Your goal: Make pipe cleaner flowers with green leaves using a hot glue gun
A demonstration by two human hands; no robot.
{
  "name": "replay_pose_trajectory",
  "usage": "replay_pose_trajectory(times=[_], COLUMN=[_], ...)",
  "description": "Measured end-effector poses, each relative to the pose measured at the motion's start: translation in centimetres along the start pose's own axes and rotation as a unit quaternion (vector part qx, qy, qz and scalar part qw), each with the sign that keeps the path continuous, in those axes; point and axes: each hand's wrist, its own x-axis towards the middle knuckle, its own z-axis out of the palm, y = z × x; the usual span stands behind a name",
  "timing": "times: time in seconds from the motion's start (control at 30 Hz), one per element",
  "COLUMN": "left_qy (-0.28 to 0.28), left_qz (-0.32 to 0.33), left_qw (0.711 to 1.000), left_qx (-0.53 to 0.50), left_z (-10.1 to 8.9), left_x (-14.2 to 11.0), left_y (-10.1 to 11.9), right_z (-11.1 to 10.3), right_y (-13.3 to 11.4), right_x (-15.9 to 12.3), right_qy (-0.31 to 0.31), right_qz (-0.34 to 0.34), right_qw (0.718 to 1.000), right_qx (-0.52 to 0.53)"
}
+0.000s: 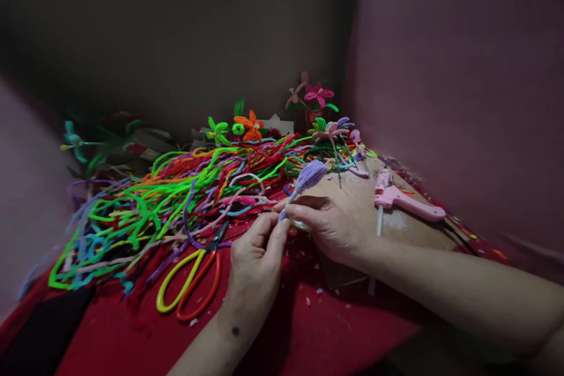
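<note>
A purple pipe-cleaner flower bud (311, 176) tilts up to the right between my hands, its fuzzy stem running down to my fingertips. My left hand (259, 247) pinches the lower end of that stem. Just above it, my right hand (326, 226) grips the stem between thumb and fingers. Something pale shows under my right fingers, too covered to name. Scissors (207, 276) with one yellow and one red handle lie left of my left hand, their blades partly under pipe cleaners.
A heap of coloured pipe cleaners (176, 200) spreads across the red cloth (326, 335). On a brown board (352, 194) at right rests a pink glue gun (408, 202) with a cord. Finished flowers stand behind, including an orange flower (251, 126) and a pink flower (319, 94). Walls close in around the table.
</note>
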Motion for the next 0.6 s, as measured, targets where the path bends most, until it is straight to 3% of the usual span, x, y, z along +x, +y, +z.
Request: replay_pose_trajectory(times=[0.13,0.27,0.6], left_qy=[-0.005,-0.024,-0.129], left_qz=[-0.009,-0.080,-0.200], left_qw=[1.000,0.993,0.924], left_qx=[0.002,-0.078,-0.298], left_z=[-0.3,-0.8,-1.4], left_x=[0.1,0.3,0.8], left_y=[0.1,0.5,0.6], right_z=[0.0,-0.1,-0.2], right_y=[0.0,-0.1,-0.1], right_x=[0.0,0.0,0.1], right_qy=[-0.010,-0.031,-0.011], right_qz=[0.015,0.012,0.031], right_qw=[1.000,0.999,0.998], right_qx=[0.000,0.009,0.053])
